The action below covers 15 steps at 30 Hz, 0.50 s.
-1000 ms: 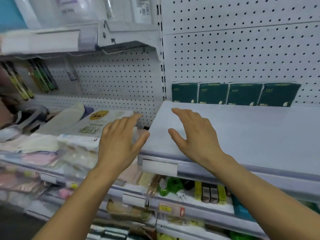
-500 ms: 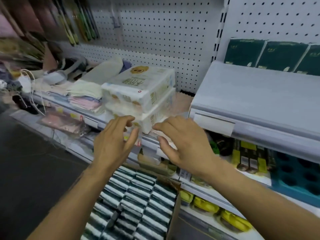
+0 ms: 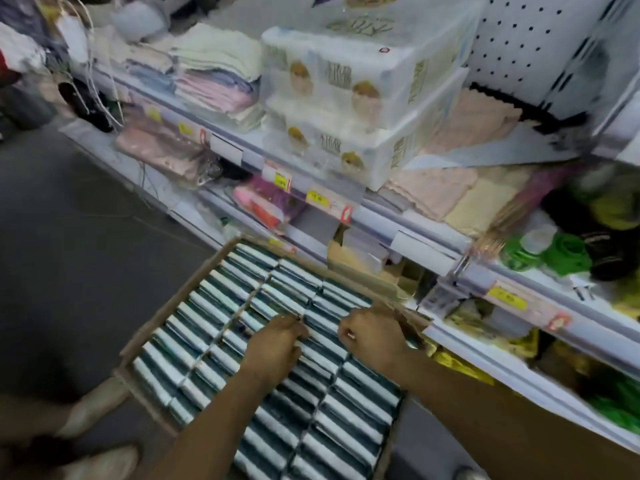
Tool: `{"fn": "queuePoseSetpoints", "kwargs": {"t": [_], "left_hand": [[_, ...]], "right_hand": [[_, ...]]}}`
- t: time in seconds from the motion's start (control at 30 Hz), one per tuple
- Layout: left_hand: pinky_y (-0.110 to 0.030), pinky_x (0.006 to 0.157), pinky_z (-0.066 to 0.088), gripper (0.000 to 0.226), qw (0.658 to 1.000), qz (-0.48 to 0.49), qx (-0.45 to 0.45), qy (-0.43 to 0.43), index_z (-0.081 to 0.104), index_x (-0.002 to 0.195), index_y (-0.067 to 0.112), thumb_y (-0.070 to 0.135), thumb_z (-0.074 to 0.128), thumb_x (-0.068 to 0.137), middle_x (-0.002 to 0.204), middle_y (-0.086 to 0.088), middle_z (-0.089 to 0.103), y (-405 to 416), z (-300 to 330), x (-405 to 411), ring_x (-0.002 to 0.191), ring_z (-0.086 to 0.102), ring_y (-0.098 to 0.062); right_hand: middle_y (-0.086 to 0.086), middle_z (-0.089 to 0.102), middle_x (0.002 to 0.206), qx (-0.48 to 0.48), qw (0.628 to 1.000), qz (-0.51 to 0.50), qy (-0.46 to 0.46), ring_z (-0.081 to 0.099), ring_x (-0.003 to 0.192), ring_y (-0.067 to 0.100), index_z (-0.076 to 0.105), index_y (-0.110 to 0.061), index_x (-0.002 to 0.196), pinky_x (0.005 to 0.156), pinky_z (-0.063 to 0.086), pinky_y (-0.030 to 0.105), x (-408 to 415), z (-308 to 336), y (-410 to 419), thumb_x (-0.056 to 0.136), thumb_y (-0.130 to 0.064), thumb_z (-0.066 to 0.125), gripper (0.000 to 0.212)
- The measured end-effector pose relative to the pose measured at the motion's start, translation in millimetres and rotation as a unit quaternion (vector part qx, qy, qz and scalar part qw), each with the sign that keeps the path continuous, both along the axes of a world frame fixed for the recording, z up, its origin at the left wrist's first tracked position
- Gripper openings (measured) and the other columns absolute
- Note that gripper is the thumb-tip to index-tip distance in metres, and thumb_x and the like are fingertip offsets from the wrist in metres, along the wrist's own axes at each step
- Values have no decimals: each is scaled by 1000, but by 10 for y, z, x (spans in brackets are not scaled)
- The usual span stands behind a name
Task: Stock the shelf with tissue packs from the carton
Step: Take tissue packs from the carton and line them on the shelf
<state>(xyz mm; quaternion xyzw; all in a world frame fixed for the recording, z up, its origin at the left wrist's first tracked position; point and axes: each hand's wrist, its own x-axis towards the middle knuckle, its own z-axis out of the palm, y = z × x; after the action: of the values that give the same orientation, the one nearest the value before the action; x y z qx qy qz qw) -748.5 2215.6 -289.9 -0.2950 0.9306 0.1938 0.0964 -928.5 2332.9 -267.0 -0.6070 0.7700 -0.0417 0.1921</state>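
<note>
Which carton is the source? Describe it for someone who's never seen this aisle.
On the dark floor in front of the shelving sits an open brown carton. Both hands reach into it. It alone is packed with rows of dark green and white tissue packs.

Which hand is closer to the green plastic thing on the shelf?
Right. The right hand is in the carton below-left of the green plastic thing; the left hand is farther left.

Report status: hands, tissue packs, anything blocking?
Left hand and right hand both down in the carton, fingers curled onto tissue packs; grip blurred. Carton nearly full. Nothing blocking visible.
</note>
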Motion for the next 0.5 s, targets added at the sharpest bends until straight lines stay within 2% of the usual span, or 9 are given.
{"fn": "queuePoseSetpoints", "kwargs": {"t": [0.03,0.13,0.2,0.3,0.4,0.43,0.5], "left_hand": [[-39,91,51,37,999,-28,-15,-14,62,127,22,13,63,90,134,-2,54,0,-120,-5,119,54,-27],[-38,64,56,50,990,-106,-90,-30,72,100,19,12,87,53,102,-7,64,9,-321,-35,90,66,-30],[-33,60,51,54,982,-130,-135,-21,72,90,21,18,92,40,90,-4,62,-16,-363,-55,80,64,-26],[-34,69,48,50,974,-160,-154,-46,71,95,24,29,90,49,100,-2,60,-24,-347,-77,92,58,-23],[-37,94,36,44,971,-164,-155,-83,60,125,22,26,69,82,135,-5,44,-1,-307,-98,124,41,-25],[-36,97,32,44,970,-162,-150,-103,57,130,21,25,63,87,141,-4,39,0,-270,-101,129,36,-25],[-35,98,30,42,973,-154,-136,-101,57,127,23,29,64,86,138,-1,40,-13,-155,-89,128,35,-22]], "right_hand": [[2,64,94,9,1000,0,8,60,83,22,69,-21,87,65,52,31,40,-109,-51,95,-19,46,24],[6,60,104,38,998,5,48,56,99,26,66,-16,97,65,39,31,147,-325,-144,99,-29,46,24],[7,58,110,56,996,-2,73,53,107,27,64,-15,101,73,42,34,187,-398,-157,97,-34,49,25],[7,55,117,77,993,-11,93,50,113,27,62,-16,110,76,41,35,240,-468,-159,94,-40,52,31],[8,54,118,87,991,-1,98,50,112,26,63,-14,108,70,35,32,305,-501,-172,94,-35,53,27],[8,55,117,86,992,-9,90,51,111,25,64,-13,108,69,35,31,310,-503,-179,94,-31,53,25],[6,56,115,68,995,-38,62,54,108,24,65,-11,105,66,36,28,282,-454,-187,94,-27,53,23]]}}
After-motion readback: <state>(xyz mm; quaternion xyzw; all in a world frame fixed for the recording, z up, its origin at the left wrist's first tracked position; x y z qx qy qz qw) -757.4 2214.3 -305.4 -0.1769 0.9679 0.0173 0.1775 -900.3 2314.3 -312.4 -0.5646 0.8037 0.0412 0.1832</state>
